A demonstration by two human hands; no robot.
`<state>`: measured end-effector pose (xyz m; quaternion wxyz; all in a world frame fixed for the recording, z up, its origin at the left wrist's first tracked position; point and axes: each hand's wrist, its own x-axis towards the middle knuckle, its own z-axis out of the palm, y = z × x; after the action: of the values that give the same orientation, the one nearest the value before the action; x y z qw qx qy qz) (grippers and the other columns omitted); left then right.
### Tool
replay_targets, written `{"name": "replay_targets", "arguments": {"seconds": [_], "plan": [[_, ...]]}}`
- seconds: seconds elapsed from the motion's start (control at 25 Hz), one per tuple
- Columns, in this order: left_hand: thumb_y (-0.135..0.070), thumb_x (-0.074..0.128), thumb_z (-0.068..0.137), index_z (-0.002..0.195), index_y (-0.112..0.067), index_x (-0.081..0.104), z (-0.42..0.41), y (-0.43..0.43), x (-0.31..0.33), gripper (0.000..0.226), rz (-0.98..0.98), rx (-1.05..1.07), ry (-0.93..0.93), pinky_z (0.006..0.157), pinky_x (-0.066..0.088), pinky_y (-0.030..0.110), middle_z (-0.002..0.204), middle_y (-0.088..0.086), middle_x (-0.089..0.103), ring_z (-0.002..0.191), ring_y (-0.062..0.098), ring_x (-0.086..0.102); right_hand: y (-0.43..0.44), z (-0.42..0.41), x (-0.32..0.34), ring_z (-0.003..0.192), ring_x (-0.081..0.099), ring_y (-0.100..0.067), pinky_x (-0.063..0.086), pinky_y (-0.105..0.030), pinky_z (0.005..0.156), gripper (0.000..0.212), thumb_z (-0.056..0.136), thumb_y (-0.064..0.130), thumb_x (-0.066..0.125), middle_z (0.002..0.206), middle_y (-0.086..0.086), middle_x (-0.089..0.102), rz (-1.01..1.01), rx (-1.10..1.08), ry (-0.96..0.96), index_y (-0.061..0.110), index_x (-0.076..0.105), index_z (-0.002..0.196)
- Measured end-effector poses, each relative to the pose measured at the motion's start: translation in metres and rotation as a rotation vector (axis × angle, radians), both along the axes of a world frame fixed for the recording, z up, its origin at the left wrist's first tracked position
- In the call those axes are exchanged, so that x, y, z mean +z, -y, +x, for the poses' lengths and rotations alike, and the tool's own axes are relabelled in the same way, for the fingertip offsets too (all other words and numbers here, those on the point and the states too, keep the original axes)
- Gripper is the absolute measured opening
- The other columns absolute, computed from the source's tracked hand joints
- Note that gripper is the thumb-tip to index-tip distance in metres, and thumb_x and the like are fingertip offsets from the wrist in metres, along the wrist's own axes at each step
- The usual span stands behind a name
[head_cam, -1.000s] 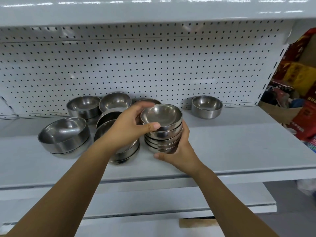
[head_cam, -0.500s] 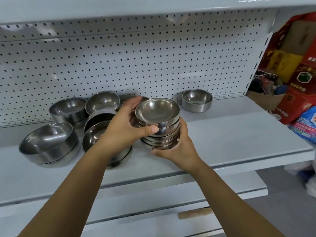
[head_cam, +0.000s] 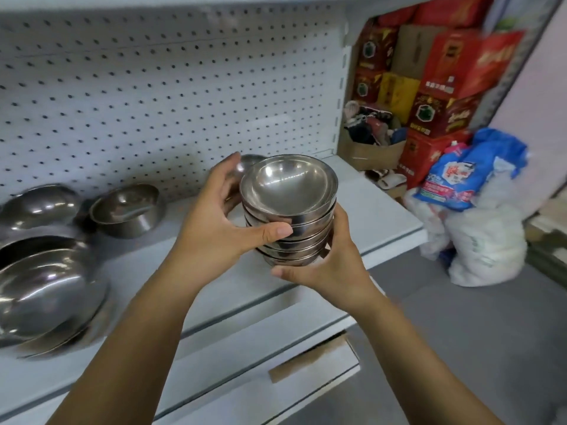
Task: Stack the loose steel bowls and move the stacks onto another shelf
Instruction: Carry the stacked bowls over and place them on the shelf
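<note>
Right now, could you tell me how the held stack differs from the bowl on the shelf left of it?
The held stack is several nested bowls; the shelf bowl looks single. The left hand and right hand grip the stack; the shelf bowl rests on the shelf. Both are shiny steel.

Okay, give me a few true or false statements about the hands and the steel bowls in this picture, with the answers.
1. The left hand and right hand both hold the stack of bowls. True.
2. The top bowl of the stack is upside down. False: it opens upward.
3. No other bowls are in view. False: loose bowls sit on the shelf, to the left of the stack.
4. There are red boxes to the right of the shelving. True.
</note>
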<state>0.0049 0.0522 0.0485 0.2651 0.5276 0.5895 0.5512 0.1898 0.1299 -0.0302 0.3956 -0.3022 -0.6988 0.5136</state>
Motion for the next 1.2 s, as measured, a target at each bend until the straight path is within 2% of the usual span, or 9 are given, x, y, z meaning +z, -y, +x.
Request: {"name": "replay_targets", "arguments": {"seconds": [0.12, 0.24, 0.36, 0.48, 0.64, 0.72, 0.88, 1.08, 1.2], "plan": [[-0.038, 0.1, 0.051, 0.151, -0.036, 0.038, 0.05, -0.035, -0.003, 0.117, -0.016, -0.07, 0.018, 0.106, 0.044, 0.018, 0.141, -0.017, 0.059, 0.13, -0.004, 0.054, -0.02, 0.059, 0.002, 0.127, 0.059, 0.0, 0.052, -0.02, 0.101, 0.128, 0.057, 0.017, 0.103, 0.138, 0.021, 0.058, 0.022, -0.11, 0.017, 0.032, 0.024, 0.156], [-0.036, 0.1, 0.051, 0.15, -0.039, 0.038, 0.11, -0.071, -0.004, 0.117, -0.04, -0.171, 0.045, 0.108, 0.044, 0.027, 0.137, -0.016, 0.062, 0.129, 0.0, 0.057, -0.038, 0.122, 0.001, 0.13, 0.058, -0.001, 0.051, -0.026, 0.106, 0.129, 0.056, 0.017, 0.104, 0.143, 0.016, 0.057, 0.021, -0.214, 0.031, 0.029, 0.024, 0.157], [-0.037, 0.099, 0.048, 0.148, -0.041, 0.04, 0.174, -0.107, -0.008, 0.116, -0.052, -0.262, 0.076, 0.112, 0.045, 0.037, 0.137, -0.014, 0.061, 0.13, 0.007, 0.058, -0.055, 0.191, 0.002, 0.131, 0.057, -0.001, 0.051, -0.035, 0.111, 0.13, 0.055, 0.022, 0.104, 0.143, 0.018, 0.057, 0.009, -0.298, 0.059, 0.034, 0.024, 0.157], [-0.037, 0.098, 0.048, 0.148, -0.042, 0.04, 0.247, -0.143, -0.012, 0.116, -0.04, -0.365, 0.087, 0.113, 0.045, 0.037, 0.141, -0.016, 0.059, 0.131, 0.005, 0.056, -0.072, 0.266, 0.002, 0.135, 0.055, -0.004, 0.049, -0.036, 0.112, 0.131, 0.054, 0.026, 0.105, 0.146, 0.018, 0.054, 0.025, -0.406, 0.1, 0.032, 0.025, 0.158], [-0.04, 0.099, 0.047, 0.15, -0.039, 0.038, 0.349, -0.188, -0.023, 0.12, -0.028, -0.498, 0.101, 0.115, 0.042, 0.036, 0.144, -0.017, 0.056, 0.134, 0.0, 0.052, -0.089, 0.367, -0.001, 0.133, 0.054, 0.001, 0.047, -0.018, 0.107, 0.129, 0.053, 0.025, 0.104, 0.146, 0.013, 0.054, 0.024, -0.533, 0.132, 0.029, 0.027, 0.157], [-0.037, 0.1, 0.049, 0.151, -0.038, 0.038, 0.396, -0.205, -0.028, 0.119, -0.024, -0.555, 0.113, 0.115, 0.042, 0.033, 0.143, -0.018, 0.056, 0.132, -0.003, 0.052, -0.094, 0.412, -0.003, 0.129, 0.056, 0.003, 0.047, -0.014, 0.104, 0.127, 0.053, 0.025, 0.104, 0.143, 0.016, 0.056, 0.021, -0.595, 0.152, 0.03, 0.028, 0.155], [-0.021, 0.095, 0.056, 0.152, -0.036, 0.035, 0.477, -0.237, -0.031, 0.114, -0.043, -0.675, 0.146, 0.107, 0.045, 0.017, 0.137, -0.023, 0.056, 0.126, -0.011, 0.054, -0.108, 0.488, -0.009, 0.126, 0.058, 0.005, 0.05, -0.018, 0.104, 0.129, 0.052, 0.028, 0.105, 0.138, 0.021, 0.06, -0.018, -0.711, 0.18, 0.034, 0.025, 0.154], [-0.019, 0.1, 0.054, 0.154, -0.034, 0.033, 0.534, -0.299, -0.034, 0.121, -0.063, -0.775, 0.137, 0.115, 0.043, 0.034, 0.145, -0.015, 0.055, 0.132, -0.002, 0.053, -0.151, 0.542, -0.016, 0.125, 0.058, 0.005, 0.049, -0.015, 0.102, 0.132, 0.052, 0.025, 0.105, 0.139, 0.02, 0.059, -0.051, -0.8, 0.176, 0.032, 0.023, 0.155], [-0.029, 0.099, 0.051, 0.154, -0.034, 0.033, 0.555, -0.35, -0.037, 0.123, -0.081, -0.805, 0.131, 0.115, 0.043, 0.035, 0.146, -0.011, 0.055, 0.132, 0.0, 0.054, -0.195, 0.56, -0.02, 0.125, 0.059, 0.005, 0.049, -0.014, 0.101, 0.13, 0.052, 0.026, 0.105, 0.139, 0.02, 0.059, -0.049, -0.823, 0.178, 0.033, 0.024, 0.154]]}}
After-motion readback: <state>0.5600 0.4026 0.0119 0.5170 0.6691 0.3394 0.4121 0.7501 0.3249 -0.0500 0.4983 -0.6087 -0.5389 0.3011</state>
